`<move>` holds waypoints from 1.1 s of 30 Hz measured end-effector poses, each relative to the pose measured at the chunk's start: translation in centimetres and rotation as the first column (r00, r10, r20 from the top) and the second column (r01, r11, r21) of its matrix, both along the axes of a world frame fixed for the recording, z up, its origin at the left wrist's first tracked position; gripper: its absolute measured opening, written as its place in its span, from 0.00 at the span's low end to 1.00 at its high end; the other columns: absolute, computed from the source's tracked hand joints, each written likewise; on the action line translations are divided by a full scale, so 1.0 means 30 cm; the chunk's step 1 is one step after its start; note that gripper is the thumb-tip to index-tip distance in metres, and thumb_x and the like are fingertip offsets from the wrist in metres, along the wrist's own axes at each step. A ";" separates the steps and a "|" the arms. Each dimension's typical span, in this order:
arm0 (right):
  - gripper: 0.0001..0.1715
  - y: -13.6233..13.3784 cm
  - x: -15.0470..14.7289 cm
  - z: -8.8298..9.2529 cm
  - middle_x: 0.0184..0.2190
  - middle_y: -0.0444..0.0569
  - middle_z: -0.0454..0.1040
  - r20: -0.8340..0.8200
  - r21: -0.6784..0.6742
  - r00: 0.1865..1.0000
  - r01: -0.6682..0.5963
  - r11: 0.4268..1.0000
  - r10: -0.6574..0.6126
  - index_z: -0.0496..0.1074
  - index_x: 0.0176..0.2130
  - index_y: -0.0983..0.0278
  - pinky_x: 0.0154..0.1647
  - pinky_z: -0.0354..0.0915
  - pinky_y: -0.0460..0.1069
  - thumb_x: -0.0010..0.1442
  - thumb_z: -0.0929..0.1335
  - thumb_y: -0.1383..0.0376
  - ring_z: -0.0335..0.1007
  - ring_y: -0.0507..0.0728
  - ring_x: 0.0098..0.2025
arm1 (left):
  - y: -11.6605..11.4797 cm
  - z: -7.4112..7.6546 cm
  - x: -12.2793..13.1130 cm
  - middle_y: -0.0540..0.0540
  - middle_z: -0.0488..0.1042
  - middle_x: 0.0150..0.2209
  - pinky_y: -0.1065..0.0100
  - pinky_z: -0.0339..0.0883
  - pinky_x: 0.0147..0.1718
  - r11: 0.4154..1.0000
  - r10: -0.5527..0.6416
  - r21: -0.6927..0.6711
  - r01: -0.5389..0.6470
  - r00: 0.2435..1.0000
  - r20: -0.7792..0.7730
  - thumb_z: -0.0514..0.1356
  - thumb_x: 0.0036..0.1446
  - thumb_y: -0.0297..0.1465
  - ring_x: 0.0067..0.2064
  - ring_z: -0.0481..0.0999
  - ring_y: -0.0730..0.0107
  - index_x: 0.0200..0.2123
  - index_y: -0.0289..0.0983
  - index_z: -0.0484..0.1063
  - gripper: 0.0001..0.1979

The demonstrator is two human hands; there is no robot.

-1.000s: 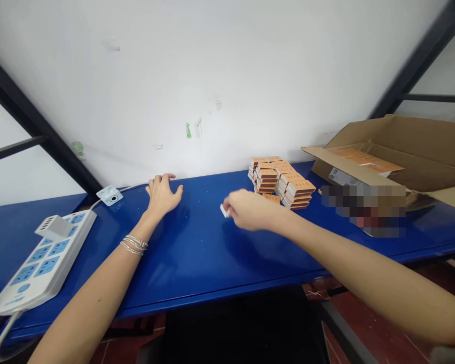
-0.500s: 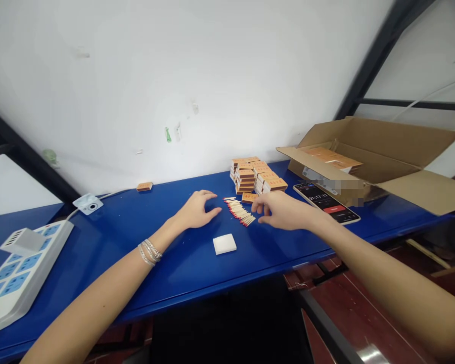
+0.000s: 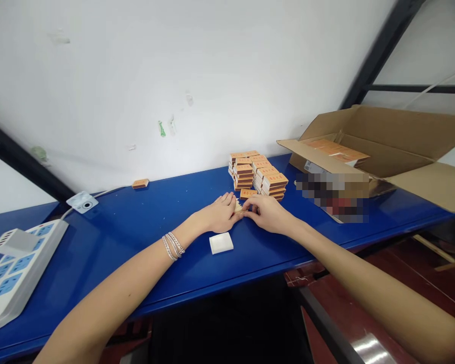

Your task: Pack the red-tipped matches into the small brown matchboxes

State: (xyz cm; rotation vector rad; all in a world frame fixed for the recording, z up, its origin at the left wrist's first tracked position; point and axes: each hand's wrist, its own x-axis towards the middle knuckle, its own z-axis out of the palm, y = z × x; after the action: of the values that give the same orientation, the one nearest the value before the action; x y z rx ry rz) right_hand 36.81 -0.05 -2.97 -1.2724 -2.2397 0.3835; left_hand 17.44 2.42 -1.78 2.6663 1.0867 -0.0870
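A small heap of matches (image 3: 238, 206) lies on the blue table (image 3: 174, 202), mostly covered by my hands. My left hand (image 3: 220, 213) lies over the left part of the matches, palm down, fingers stretched out and its thumb reaching right. From the right, my right hand (image 3: 266, 213) pinches at the right ends of the matches, its fingertips close to my left thumb. Nearer the front edge rests a white matchbox tray (image 3: 221, 243). Just behind the matches sits a single orange matchbox (image 3: 248, 193), in front of the stacked matchboxes (image 3: 271, 177).
An open cardboard box (image 3: 409, 151) holding orange packs stands at the right, with a blurred patch before it. One matchbox (image 3: 140, 183) lies near the wall. A power strip (image 3: 18, 273) and a small light-blue device (image 3: 82, 202) are at the left.
My left hand has moved right onto the matches, covering most of them. My right hand has moved slightly left, its fingertips now at the matches. The view has shifted a little.
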 end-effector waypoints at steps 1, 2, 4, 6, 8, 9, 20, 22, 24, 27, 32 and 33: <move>0.04 0.004 -0.009 -0.003 0.28 0.47 0.76 -0.006 0.006 1.000 -0.005 1.000 0.005 0.74 0.34 0.66 0.35 0.63 0.48 0.60 0.68 0.68 0.69 0.52 0.27 | -0.001 0.002 0.000 0.22 0.42 0.70 0.53 0.39 0.67 1.000 0.002 -0.006 -0.002 1.000 -0.009 0.39 0.67 0.45 0.72 0.39 0.47 0.67 0.16 0.45 0.39; 0.04 0.009 -0.019 -0.006 0.29 0.47 0.76 -0.013 0.009 1.000 -0.015 1.000 0.015 0.74 0.34 0.66 0.35 0.63 0.48 0.60 0.68 0.68 0.69 0.52 0.28 | -0.001 0.004 -0.002 0.23 0.42 0.70 0.53 0.39 0.67 1.000 0.009 -0.016 -0.009 1.000 -0.009 0.39 0.68 0.43 0.72 0.40 0.47 0.67 0.16 0.45 0.37; 0.04 0.019 -0.043 -0.010 0.29 0.48 0.76 -0.021 0.006 0.999 -0.041 0.999 0.041 0.74 0.34 0.67 0.35 0.63 0.48 0.60 0.68 0.68 0.69 0.52 0.28 | -0.001 0.009 -0.014 0.23 0.43 0.70 0.54 0.40 0.67 0.999 0.028 -0.036 -0.027 1.000 0.008 0.40 0.68 0.40 0.72 0.40 0.48 0.67 0.16 0.46 0.35; 0.04 0.030 -0.074 -0.011 0.31 0.49 0.77 -0.024 -0.001 0.998 -0.060 0.998 0.060 0.74 0.33 0.67 0.36 0.64 0.48 0.60 0.68 0.69 0.69 0.52 0.28 | -0.002 0.013 -0.041 0.24 0.43 0.70 0.54 0.40 0.67 0.998 0.044 -0.047 -0.043 0.999 0.024 0.42 0.68 0.38 0.71 0.42 0.48 0.67 0.17 0.47 0.34; 0.02 0.042 -0.114 -0.009 0.32 0.50 0.77 -0.029 -0.014 0.997 -0.074 0.997 0.073 0.73 0.34 0.67 0.36 0.64 0.48 0.59 0.69 0.70 0.69 0.51 0.29 | -0.005 0.015 -0.085 0.26 0.44 0.70 0.53 0.41 0.67 0.998 0.047 -0.043 -0.046 0.999 0.018 0.42 0.68 0.37 0.71 0.43 0.49 0.68 0.19 0.48 0.33; 0.01 0.048 -0.138 -0.008 0.33 0.50 0.77 -0.033 -0.022 0.996 -0.083 0.996 0.083 0.72 0.34 0.67 0.36 0.64 0.48 0.59 0.69 0.70 0.69 0.51 0.29 | -0.007 0.016 -0.113 0.27 0.44 0.70 0.53 0.41 0.67 0.998 0.045 -0.036 -0.044 0.999 0.011 0.42 0.68 0.37 0.71 0.43 0.50 0.68 0.22 0.48 0.32; 0.08 0.147 -0.408 0.023 0.32 0.48 0.75 0.101 -0.043 0.961 -0.254 0.966 0.257 0.69 0.34 0.65 0.33 0.59 0.46 0.55 0.72 0.66 0.68 0.53 0.32 | -0.082 0.038 -0.387 0.38 0.62 0.65 0.60 0.58 0.61 0.997 0.064 0.038 -0.072 0.981 0.181 0.44 0.68 0.32 0.64 0.65 0.60 0.61 0.34 0.63 0.22; 0.13 0.172 -0.415 0.036 0.34 0.49 0.75 0.126 -0.045 0.951 -0.279 0.959 0.282 0.70 0.35 0.66 0.33 0.59 0.46 0.53 0.74 0.63 0.69 0.53 0.33 | -0.092 0.043 -0.398 0.39 0.70 0.59 0.61 0.65 0.55 0.995 0.059 0.058 -0.078 0.959 0.275 0.46 0.68 0.31 0.56 0.72 0.60 0.56 0.36 0.67 0.18; 0.19 0.188 -0.407 0.045 0.38 0.51 0.75 0.110 -0.049 0.946 -0.303 0.952 0.306 0.71 0.38 0.67 0.35 0.61 0.47 0.50 0.76 0.61 0.70 0.54 0.36 | -0.096 0.046 -0.405 0.42 0.77 0.49 0.63 0.68 0.46 0.994 0.060 0.071 -0.088 0.940 0.335 0.49 0.66 0.31 0.46 0.76 0.63 0.50 0.37 0.71 0.14; 0.28 0.194 -0.388 0.048 0.43 0.52 0.75 0.069 -0.073 0.950 -0.299 0.952 0.304 0.71 0.44 0.67 0.39 0.64 0.48 0.45 0.78 0.60 0.71 0.56 0.41 | -0.092 0.047 -0.417 0.47 0.78 0.38 0.66 0.67 0.38 0.987 0.091 0.089 -0.132 0.927 0.364 0.53 0.64 0.30 0.37 0.76 0.66 0.42 0.36 0.73 0.10; 0.28 0.177 -0.394 0.039 0.44 0.53 0.77 0.021 -0.153 0.956 -0.287 0.946 0.294 0.72 0.48 0.68 0.40 0.66 0.48 0.48 0.77 0.63 0.73 0.55 0.41 | -0.088 0.045 -0.428 0.46 0.79 0.41 0.66 0.67 0.42 0.975 0.137 0.109 -0.193 0.912 0.387 0.57 0.61 0.30 0.40 0.77 0.65 0.45 0.37 0.75 0.11; 0.26 0.173 -0.399 0.037 0.43 0.52 0.78 0.007 -0.170 0.959 -0.278 0.945 0.283 0.73 0.47 0.68 0.39 0.67 0.48 0.48 0.77 0.64 0.73 0.54 0.40 | -0.090 0.044 -0.426 0.46 0.80 0.41 0.66 0.67 0.42 0.974 0.142 0.111 -0.197 0.914 0.380 0.57 0.61 0.29 0.40 0.77 0.65 0.45 0.37 0.75 0.11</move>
State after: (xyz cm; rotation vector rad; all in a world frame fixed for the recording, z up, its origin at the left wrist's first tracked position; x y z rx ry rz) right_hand 24.83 5.15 -1.85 -1.0431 -2.4664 0.6742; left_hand 4.65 -0.28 -0.46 2.5478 1.2252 0.5297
